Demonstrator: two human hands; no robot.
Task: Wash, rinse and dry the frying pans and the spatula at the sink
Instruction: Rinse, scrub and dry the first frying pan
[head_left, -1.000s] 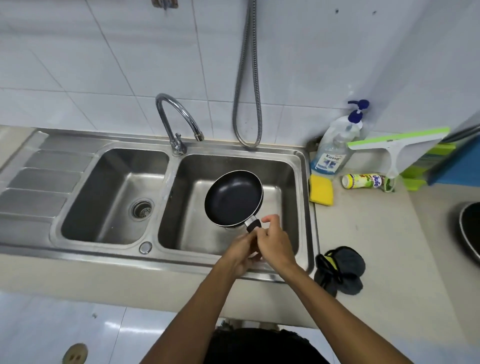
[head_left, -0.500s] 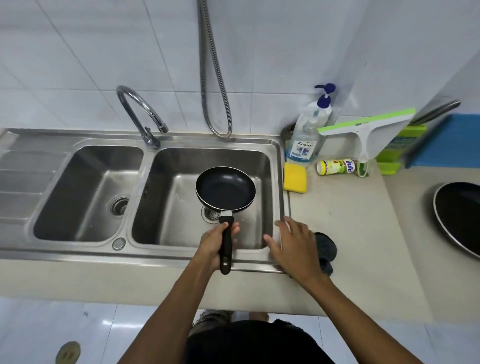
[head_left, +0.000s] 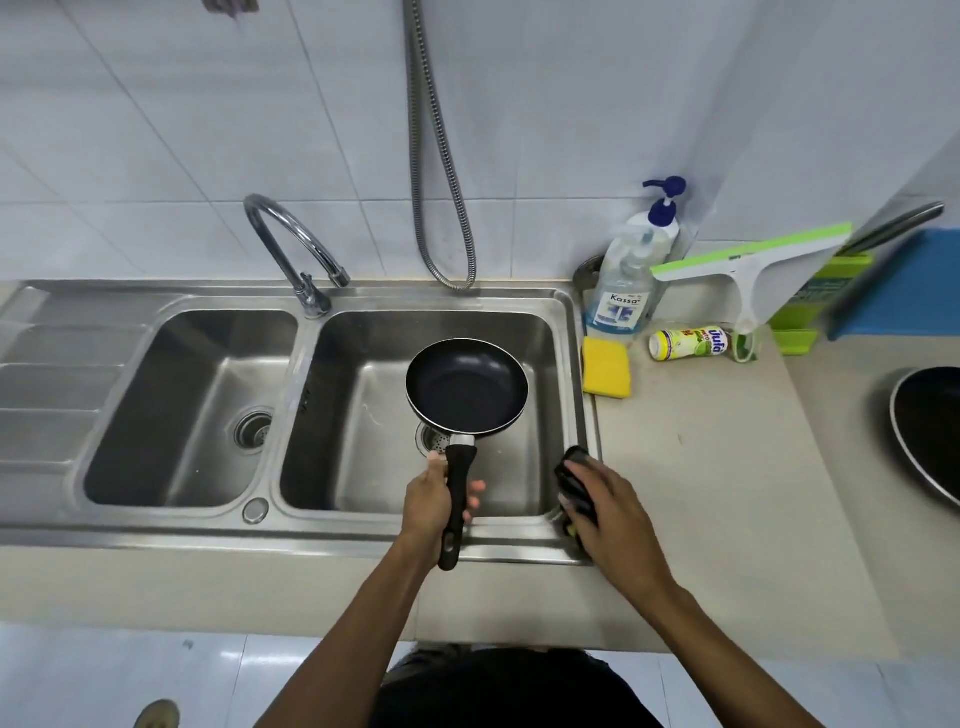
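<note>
Two basins of the sink (head_left: 571, 306) are sitting dry beneath me, tap off, so washing is seemingly not yet begun. I am leaving the big pan (head_left: 930, 431) waiting far right on the counter. I am holding the small pan (head_left: 466, 387) above the right basin, left hand (head_left: 434, 501) clenched round its handle. My right hand (head_left: 610, 506) is gripping the dark cloth (head_left: 574, 483) at the rim. No spatula is showing.

Brushed stainless-steel sink (head_left: 171, 306), matt-black small pan (head_left: 466, 387), glossy white wall tiles (head_left: 156, 130).
</note>
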